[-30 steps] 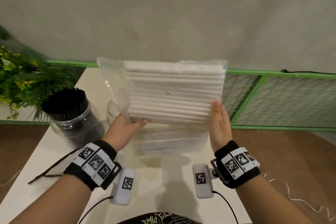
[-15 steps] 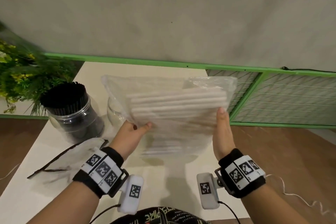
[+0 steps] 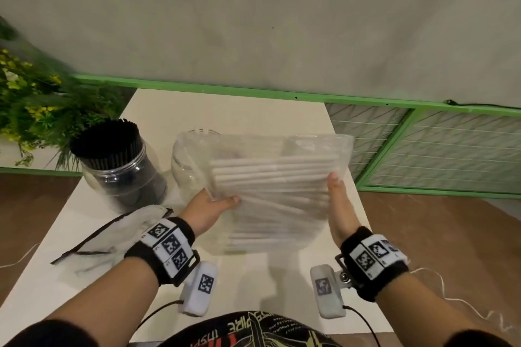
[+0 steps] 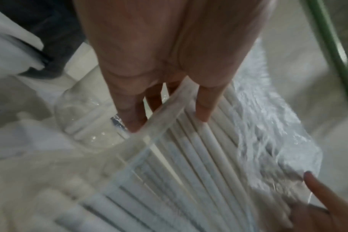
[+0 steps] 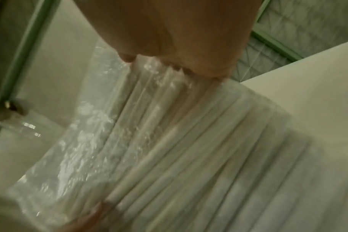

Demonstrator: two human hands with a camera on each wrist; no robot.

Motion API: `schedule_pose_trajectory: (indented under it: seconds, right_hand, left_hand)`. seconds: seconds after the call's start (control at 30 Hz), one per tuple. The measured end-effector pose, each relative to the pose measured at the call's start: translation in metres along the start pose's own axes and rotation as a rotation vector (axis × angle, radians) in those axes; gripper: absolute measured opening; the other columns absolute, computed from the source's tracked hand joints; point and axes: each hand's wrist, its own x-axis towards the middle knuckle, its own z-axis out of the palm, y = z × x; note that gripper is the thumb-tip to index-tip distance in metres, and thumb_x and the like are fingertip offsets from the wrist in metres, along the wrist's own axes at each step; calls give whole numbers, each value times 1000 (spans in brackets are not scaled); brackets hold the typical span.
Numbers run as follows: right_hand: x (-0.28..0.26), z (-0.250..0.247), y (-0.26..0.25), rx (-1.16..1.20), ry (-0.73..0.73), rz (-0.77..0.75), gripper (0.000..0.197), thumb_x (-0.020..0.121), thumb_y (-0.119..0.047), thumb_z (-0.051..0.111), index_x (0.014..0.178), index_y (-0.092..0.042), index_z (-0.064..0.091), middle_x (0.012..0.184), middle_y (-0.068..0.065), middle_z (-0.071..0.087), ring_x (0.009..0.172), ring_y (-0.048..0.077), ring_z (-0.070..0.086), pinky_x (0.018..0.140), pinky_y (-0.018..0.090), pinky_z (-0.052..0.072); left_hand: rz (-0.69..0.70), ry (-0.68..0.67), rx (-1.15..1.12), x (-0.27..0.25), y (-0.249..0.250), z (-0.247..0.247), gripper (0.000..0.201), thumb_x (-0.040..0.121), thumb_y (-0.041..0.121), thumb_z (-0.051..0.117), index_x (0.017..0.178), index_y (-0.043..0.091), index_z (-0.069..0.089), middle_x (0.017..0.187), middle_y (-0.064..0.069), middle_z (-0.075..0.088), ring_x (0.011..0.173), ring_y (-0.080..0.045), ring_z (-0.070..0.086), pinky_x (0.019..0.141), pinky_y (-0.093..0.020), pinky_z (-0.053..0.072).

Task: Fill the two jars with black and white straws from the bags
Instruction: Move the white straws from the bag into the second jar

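A clear plastic bag of white straws (image 3: 270,186) hangs level above the white table (image 3: 253,276), straws lying left to right. My left hand (image 3: 222,200) pinches its left end, thumb on top and fingers (image 4: 133,116) underneath. My right hand (image 3: 335,191) grips the right end. A clear empty jar (image 3: 184,169) stands just behind the bag's left end, partly hidden by it. To its left stands a jar full of black straws (image 3: 118,166). In the wrist views the bag (image 4: 199,157) (image 5: 169,141) fills the frame, blurred.
An emptied plastic bag with a dark strip (image 3: 112,231) lies on the table at the left, with a loose black straw. A leafy plant (image 3: 33,110) stands at the far left. A green wire frame (image 3: 423,149) runs beyond the table's right edge. Thin cables trail from both wrists.
The bag has come down from facing me upright to a flatter tilt, lower and closer to the table. Both hands kept their hold on its ends.
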Motion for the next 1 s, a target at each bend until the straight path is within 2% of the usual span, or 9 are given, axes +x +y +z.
schedule_pose_trajectory:
  seconds: [0.07, 0.2, 0.33, 0.47, 0.6, 0.7, 0.77, 0.87, 1.0]
  right_hand:
    - [-1, 1, -3, -21, 9, -28, 102, 71, -83, 27, 153, -27, 8, 157, -15, 11, 143, 5, 13, 112, 28, 13]
    - [2, -4, -12, -31, 67, -139, 49, 88, -64, 22, 132, -44, 29, 130, -33, 35, 118, -17, 32, 98, 13, 22]
    - [6, 2, -6, -41, 33, -95, 60, 97, -55, 24, 149, -25, 22, 147, -13, 31, 122, -5, 27, 101, 20, 19]
    - [3, -8, -13, -30, 109, -198, 29, 99, -52, 27, 122, -41, 39, 111, -38, 40, 100, -29, 37, 90, 4, 26]
    - [14, -6, -1, -23, 54, -123, 66, 84, -70, 32, 133, -26, 38, 138, -13, 41, 133, 6, 34, 103, 27, 25]
    - [19, -8, 0, -26, 32, -144, 49, 89, -62, 33, 127, -32, 40, 120, -27, 45, 119, -5, 41, 100, 22, 26]
    - [20, -9, -2, -14, 39, -161, 32, 96, -54, 34, 123, -37, 38, 111, -35, 42, 111, -12, 42, 97, 18, 27]
    - [25, -8, -4, -23, 103, -199, 37, 99, -51, 36, 123, -27, 52, 112, -21, 53, 116, 6, 49, 102, 31, 36]
    - [27, -9, -13, -10, 180, -276, 30, 102, -36, 37, 95, -29, 65, 92, -2, 63, 89, 12, 60, 82, 34, 46]
  left_hand:
    - [9, 4, -7, 1, -1, -1, 11, 86, 31, 69, 95, 24, 69, 99, 8, 72, 95, -5, 65, 97, -34, 47]
    - [69, 47, -78, -2, 6, -4, 16, 86, 21, 69, 101, 24, 67, 91, 18, 70, 86, 6, 64, 73, -12, 47]
    - [44, 76, -54, 1, 5, -1, 24, 84, 20, 72, 107, 17, 67, 102, 4, 70, 99, -11, 64, 92, -29, 48]
    - [98, 77, -113, -5, 12, -2, 19, 85, 10, 68, 103, 17, 69, 99, 3, 73, 93, -3, 67, 84, -22, 48]
    - [66, 26, 3, -5, 11, 0, 49, 79, 33, 74, 123, 15, 61, 120, 0, 66, 114, -12, 59, 101, -35, 44]
    - [61, -1, -28, -4, 13, -3, 34, 81, 28, 74, 113, 23, 64, 119, 2, 67, 114, -14, 59, 106, -41, 41]
    - [45, -3, -36, -3, 14, -7, 33, 75, 39, 77, 104, 25, 69, 119, 2, 67, 116, -13, 59, 107, -39, 40]
    - [66, -10, 47, -2, 14, -10, 12, 87, 33, 67, 97, 27, 70, 112, 5, 69, 107, -6, 61, 102, -30, 41]
    - [127, 74, 90, -1, 17, -12, 11, 95, 25, 55, 101, 30, 64, 104, 14, 65, 107, -8, 58, 101, -29, 39]
